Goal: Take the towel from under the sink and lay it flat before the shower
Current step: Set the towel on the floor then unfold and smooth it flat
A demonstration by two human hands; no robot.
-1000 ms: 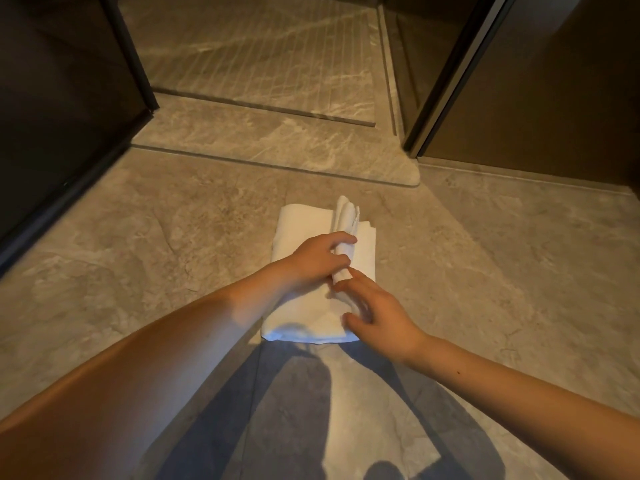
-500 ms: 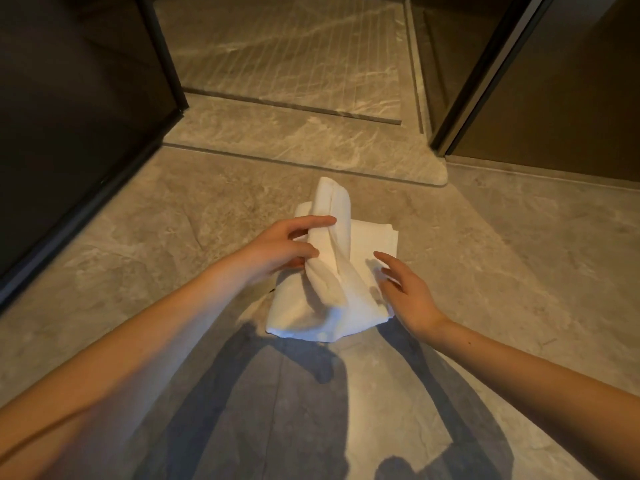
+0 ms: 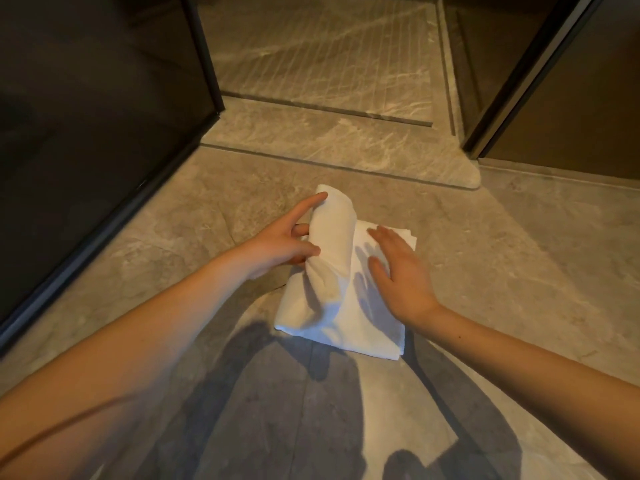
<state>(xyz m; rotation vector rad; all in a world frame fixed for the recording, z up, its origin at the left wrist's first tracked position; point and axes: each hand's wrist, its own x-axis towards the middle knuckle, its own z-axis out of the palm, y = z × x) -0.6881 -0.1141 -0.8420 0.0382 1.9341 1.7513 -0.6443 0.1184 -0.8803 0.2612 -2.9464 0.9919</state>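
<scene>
A white towel [image 3: 363, 320] lies folded on the grey stone floor, just short of the shower threshold [image 3: 339, 143]. My left hand [image 3: 284, 244] grips the towel's top layer, fingers curled round it, and holds that flap raised and tilted to the left. My right hand [image 3: 401, 271] lies spread with straight fingers on the lower layers at the towel's right side, pressing them to the floor. Part of the towel's left half is hidden under the raised flap and my left hand.
The shower's ribbed stone floor [image 3: 322, 53] lies straight ahead beyond the threshold. A dark glass panel [image 3: 86, 116] with a black frame stands at the left. At the right are a black door frame [image 3: 519, 74] and a brown wall [image 3: 581, 109]. My shadow falls on the near floor.
My left hand has lifted the towel's top layer higher and drawn it leftward. My right hand has moved from the near edge onto the towel's right side and flattened there.
</scene>
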